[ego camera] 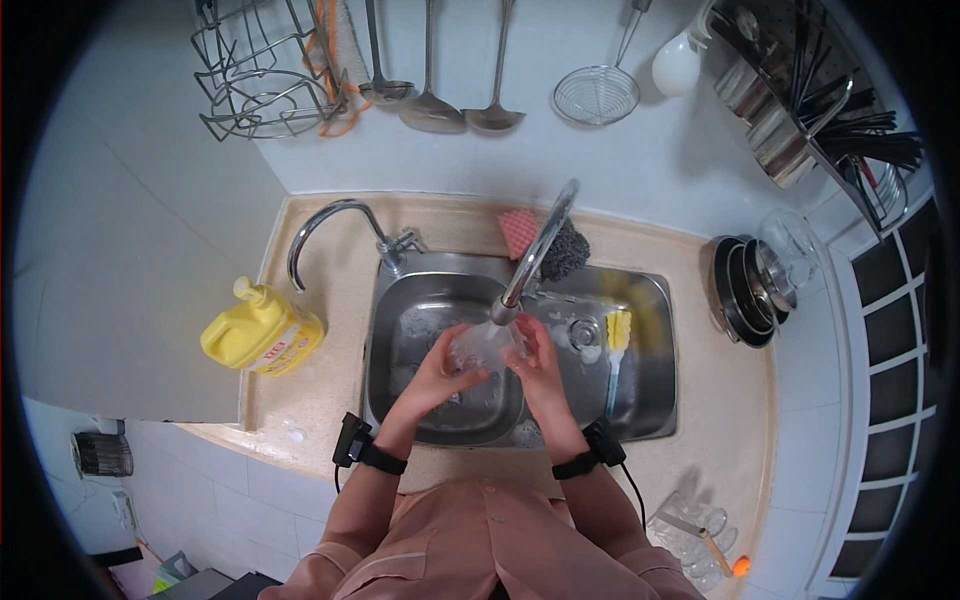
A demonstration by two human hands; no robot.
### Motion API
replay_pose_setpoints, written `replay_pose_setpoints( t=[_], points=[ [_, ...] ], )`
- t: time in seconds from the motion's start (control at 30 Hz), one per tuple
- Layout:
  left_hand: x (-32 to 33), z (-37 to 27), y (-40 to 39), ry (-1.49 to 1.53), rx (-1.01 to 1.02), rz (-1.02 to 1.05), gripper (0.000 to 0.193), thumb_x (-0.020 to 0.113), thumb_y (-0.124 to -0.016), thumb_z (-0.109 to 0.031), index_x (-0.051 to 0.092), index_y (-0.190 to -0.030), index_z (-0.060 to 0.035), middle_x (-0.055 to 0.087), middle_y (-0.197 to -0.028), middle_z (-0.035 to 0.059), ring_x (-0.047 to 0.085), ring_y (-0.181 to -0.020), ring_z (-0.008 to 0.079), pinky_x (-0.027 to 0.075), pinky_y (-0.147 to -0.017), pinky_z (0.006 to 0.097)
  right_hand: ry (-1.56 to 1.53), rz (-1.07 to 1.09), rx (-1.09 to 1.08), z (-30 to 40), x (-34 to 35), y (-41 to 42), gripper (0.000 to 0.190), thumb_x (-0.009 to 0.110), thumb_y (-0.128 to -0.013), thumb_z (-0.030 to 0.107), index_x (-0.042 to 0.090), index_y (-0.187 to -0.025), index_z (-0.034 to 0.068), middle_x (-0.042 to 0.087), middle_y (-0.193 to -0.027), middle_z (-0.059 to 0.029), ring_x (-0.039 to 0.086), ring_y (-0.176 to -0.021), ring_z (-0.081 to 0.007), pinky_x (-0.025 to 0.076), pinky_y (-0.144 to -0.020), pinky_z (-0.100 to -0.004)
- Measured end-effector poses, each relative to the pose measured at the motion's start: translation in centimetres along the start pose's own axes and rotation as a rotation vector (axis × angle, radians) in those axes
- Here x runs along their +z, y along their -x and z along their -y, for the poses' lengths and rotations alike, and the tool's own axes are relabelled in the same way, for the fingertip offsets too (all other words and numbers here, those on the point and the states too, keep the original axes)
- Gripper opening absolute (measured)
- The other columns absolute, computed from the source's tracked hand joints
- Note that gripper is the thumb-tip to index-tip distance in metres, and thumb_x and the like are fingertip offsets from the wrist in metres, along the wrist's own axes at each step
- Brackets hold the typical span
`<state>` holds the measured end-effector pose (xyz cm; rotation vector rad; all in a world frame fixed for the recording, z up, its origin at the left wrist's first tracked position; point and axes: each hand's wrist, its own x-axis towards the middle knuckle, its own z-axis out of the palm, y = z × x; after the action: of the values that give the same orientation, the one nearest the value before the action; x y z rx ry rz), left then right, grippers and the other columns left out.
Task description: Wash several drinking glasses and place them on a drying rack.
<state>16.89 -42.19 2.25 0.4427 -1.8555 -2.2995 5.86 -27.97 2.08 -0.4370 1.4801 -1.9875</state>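
Both my hands hold a clear glass vessel (486, 346) under the chrome faucet (536, 251), whose spout end is right above it. Water runs over the glass, so its exact shape is blurred. My left hand (442, 373) grips its left side; my right hand (536, 360) grips the right side. Below them is the left basin of a double stainless steel sink (405, 375), with the divider beneath my right hand. In the right basin, a yellow sponge brush (616, 345) with a pale blue-and-white handle lies near the foamy drain (584, 334).
A yellow detergent jug (262, 334) with a pump stands left of the sink, near a second curved tap (330, 210). Behind the faucet sit a pink sponge (517, 231) and a grey scrubber (566, 253). Stacked pans (742, 292) are at right, glasses (697, 536) at lower right.
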Motion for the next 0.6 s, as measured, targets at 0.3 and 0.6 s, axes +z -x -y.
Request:
replay_pose_setpoints(
  t=[0.3,0.6],
  points=[
    [-1.1,0.0,2.2,0.161,-0.049,0.022,0.07,0.073,-0.072,-0.002,0.035,-0.131,-0.0075,0.052,-0.112,0.0058,0.05,-0.107,0.0175,0.045,-0.088,0.0314,0.313,0.205,-0.114,0.7,0.4,0.5,0.079,0.075,-0.072,0.01,0.03,-0.136,0.003,0.042,-0.131,-0.0107,0.041,-0.121,-0.0205,0.034,-0.1,-0.0333],
    [0.1,1.8,1.9,0.122,-0.028,0.133,0.076,0.075,-0.071,-0.001,0.033,-0.134,-0.0091,0.053,-0.115,0.0059,0.05,-0.11,0.0173,0.04,-0.094,0.0316,0.582,0.158,-0.133,4.2,-0.1,2.4,0.083,0.077,-0.069,0.026,0.033,-0.137,0.008,0.049,-0.124,-0.0145,0.045,-0.12,-0.0254,0.034,-0.099,-0.0387]
  ],
)
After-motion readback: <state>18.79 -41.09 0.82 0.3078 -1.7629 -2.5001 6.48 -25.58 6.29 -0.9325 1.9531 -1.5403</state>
